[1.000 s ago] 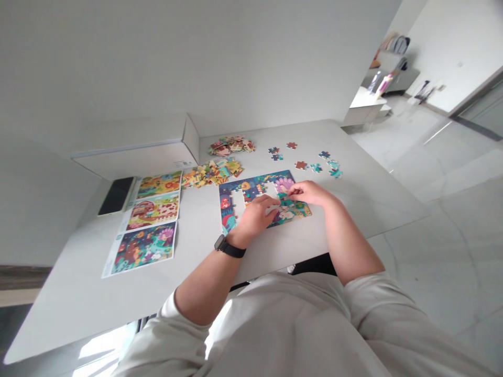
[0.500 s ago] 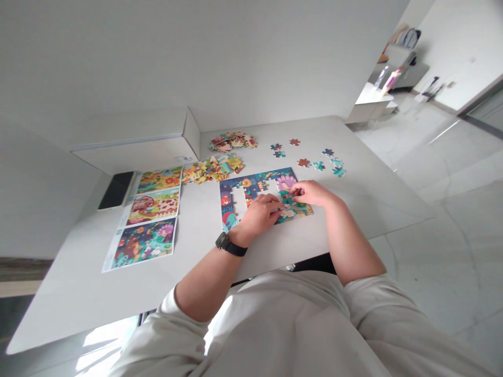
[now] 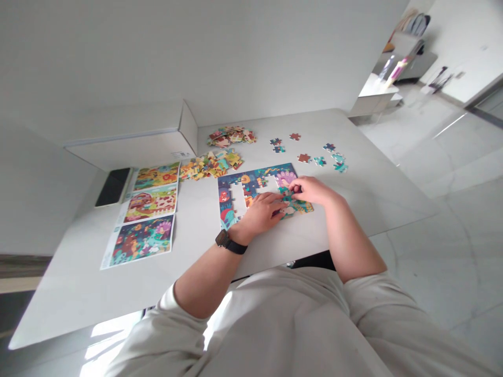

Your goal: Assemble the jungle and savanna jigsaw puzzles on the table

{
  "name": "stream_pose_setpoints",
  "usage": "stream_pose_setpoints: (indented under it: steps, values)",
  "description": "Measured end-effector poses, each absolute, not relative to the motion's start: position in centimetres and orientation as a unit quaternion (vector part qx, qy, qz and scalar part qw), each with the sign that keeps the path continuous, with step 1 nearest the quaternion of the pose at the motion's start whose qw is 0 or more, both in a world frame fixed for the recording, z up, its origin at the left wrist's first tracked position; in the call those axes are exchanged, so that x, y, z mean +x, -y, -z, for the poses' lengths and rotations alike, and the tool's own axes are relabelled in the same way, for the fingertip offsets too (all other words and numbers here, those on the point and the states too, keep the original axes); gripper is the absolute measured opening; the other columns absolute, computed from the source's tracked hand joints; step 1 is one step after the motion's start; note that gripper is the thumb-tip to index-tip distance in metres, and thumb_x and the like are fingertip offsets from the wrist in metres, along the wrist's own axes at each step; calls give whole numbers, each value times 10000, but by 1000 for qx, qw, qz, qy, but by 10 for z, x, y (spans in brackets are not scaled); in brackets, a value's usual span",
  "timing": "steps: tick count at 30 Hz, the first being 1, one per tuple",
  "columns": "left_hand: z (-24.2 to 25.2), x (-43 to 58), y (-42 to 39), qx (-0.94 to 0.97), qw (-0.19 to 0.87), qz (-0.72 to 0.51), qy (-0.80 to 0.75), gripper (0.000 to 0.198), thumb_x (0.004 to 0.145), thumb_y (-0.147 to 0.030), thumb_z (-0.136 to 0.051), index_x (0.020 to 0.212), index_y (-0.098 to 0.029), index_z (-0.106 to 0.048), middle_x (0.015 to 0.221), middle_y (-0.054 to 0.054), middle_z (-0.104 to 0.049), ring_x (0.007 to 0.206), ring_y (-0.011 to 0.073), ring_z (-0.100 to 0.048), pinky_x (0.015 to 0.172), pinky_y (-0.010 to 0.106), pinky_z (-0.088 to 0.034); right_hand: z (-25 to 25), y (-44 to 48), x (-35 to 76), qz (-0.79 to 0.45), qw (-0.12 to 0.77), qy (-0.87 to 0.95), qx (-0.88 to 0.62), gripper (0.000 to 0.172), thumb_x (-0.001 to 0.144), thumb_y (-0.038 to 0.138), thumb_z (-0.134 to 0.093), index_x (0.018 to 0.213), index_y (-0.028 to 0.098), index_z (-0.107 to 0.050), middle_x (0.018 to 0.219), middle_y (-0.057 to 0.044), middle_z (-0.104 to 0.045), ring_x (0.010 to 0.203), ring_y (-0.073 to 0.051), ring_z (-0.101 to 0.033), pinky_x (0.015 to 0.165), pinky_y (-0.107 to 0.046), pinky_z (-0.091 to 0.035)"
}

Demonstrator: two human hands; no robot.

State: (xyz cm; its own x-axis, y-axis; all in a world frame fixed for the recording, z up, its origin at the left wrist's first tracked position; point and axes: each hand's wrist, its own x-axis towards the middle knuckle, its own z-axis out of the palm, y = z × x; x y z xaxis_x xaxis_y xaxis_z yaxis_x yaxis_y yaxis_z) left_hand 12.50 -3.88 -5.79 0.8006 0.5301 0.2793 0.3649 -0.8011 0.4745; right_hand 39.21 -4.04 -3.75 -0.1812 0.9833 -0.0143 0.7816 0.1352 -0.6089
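A partly assembled jigsaw puzzle (image 3: pixel 225 196) lies on the table in front of me, with white gaps in its middle. My left hand (image 3: pixel 264 212), a black watch on its wrist, rests over the lower middle of the puzzle, fingers stretched toward the right section. At that right section, below the pink peacock tail (image 3: pixel 285 178), my right hand (image 3: pixel 308 189) has its fingers curled together against the puzzle. Whatever lies between those fingertips is hidden. The fingertips of both hands are close together.
Loose pieces (image 3: pixel 304 158) lie behind the puzzle, with teal ones (image 3: pixel 340 163) farther right. Two piles of pieces (image 3: pixel 212 165) (image 3: pixel 231 136) sit near a white box (image 3: pixel 129 149). A picture sheet (image 3: pixel 143 241) and a phone (image 3: pixel 113 187) lie to the left on the table (image 3: pixel 204 283).
My right fingers have shifted slightly and curl more at the puzzle's right section. My left hand stays over the puzzle, its fingertips a little farther right. The view has tilted slightly.
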Motion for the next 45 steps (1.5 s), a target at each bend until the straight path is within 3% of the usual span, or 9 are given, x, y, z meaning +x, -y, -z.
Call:
stream_pose_setpoints:
  steps: [7, 20, 26, 31, 35, 41, 45]
  values:
    - [56, 125, 39, 928, 201, -197, -244, 302, 1022, -298, -708, 1308, -305, -804, 1459, 85, -727, 1373, 315, -647, 1216, 543, -487, 35, 41, 397, -257, 205, 723, -607, 195, 773, 167, -855, 946, 257, -848, 892, -17, -796, 804, -199, -692, 772, -301, -517]
    - [57, 124, 39, 922, 210, -198, -258, 295, 979, -282, -758, 1261, -342, -824, 1485, 71, -696, 1399, 335, -621, 1228, 560, -479, 35, 44, 395, -260, 217, 725, -600, 227, 716, 144, -858, 917, 239, -811, 1020, -46, -759, 858, -206, -682, 843, -327, -543]
    - [58, 123, 39, 918, 200, -201, -277, 560, 919, -291, -841, 1455, -248, -685, 1489, 134, -681, 1397, 362, -617, 1204, 549, -496, 36, 45, 395, -346, 237, 689, -591, 199, 755, 219, -796, 942, 236, -733, 828, 14, -712, 738, -176, -637, 735, -306, -518]
    - [57, 123, 38, 901, 207, -238, -297, 644, 929, -299, -825, 1524, -236, -588, 1470, 151, -676, 1394, 355, -625, 1195, 532, -505, 28, 45, 399, -393, 331, 651, -559, 287, 796, 379, -834, 1023, 230, -741, 950, -39, -742, 863, -206, -668, 832, -345, -578]
    - [54, 121, 34, 877, 215, -284, -323, 560, 977, -234, -729, 1514, -234, -570, 1414, 134, -709, 1350, 323, -659, 1182, 506, -513, 20, 47, 394, -422, 366, 626, -544, 368, 802, 426, -871, 1089, 232, -745, 1025, -69, -751, 963, -235, -695, 865, -369, -614]
    - [49, 119, 27, 837, 267, -315, -360, 337, 1006, -176, -636, 1338, -219, -676, 1142, 74, -800, 1120, 242, -757, 1059, 400, -576, 31, 41, 370, -465, 365, 621, -515, 378, 794, 410, -871, 1105, 233, -748, 1004, -60, -741, 946, -225, -695, 841, -366, -623]
    - [47, 119, 26, 828, 271, -304, -385, 258, 979, -169, -662, 1219, -234, -728, 1018, 47, -809, 987, 233, -771, 965, 373, -590, 40, 37, 362, -446, 351, 642, -515, 332, 790, 359, -844, 1084, 232, -754, 950, -36, -721, 898, -208, -687, 848, -357, -610]
